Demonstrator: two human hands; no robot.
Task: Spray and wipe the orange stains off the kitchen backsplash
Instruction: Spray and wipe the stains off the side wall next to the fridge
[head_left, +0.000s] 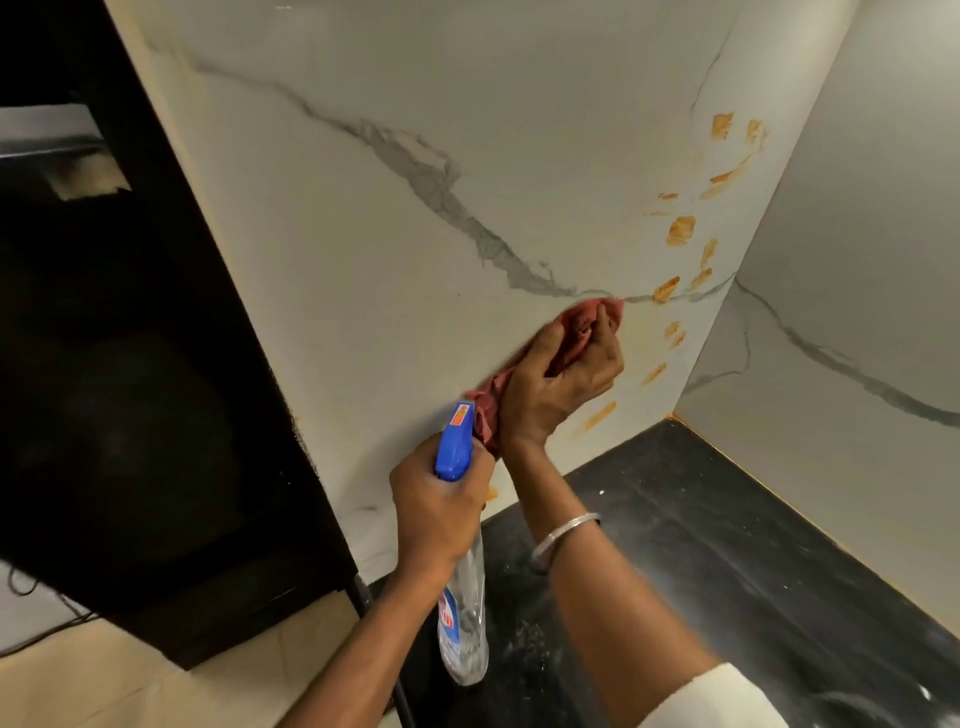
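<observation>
The white marble backsplash (415, 130) carries several orange stains (680, 230) in a band down its right side, near the corner. My right hand (558, 384) presses a bunched red cloth (587, 317) flat against the wall, just left of the stains. A faint orange smear lies beside the cloth. My left hand (439, 506) grips a clear spray bottle (462, 623) by the neck, its blue trigger head (457, 441) pointing up at the wall below the cloth. A small orange mark (491, 492) shows low on the wall beside that hand.
A black stone countertop (727, 545) runs along the wall's foot into the corner. A second marble wall (857, 286) closes the right side. A tall dark cabinet (130, 389) stands at the left. A dark cable hangs at the counter's left end.
</observation>
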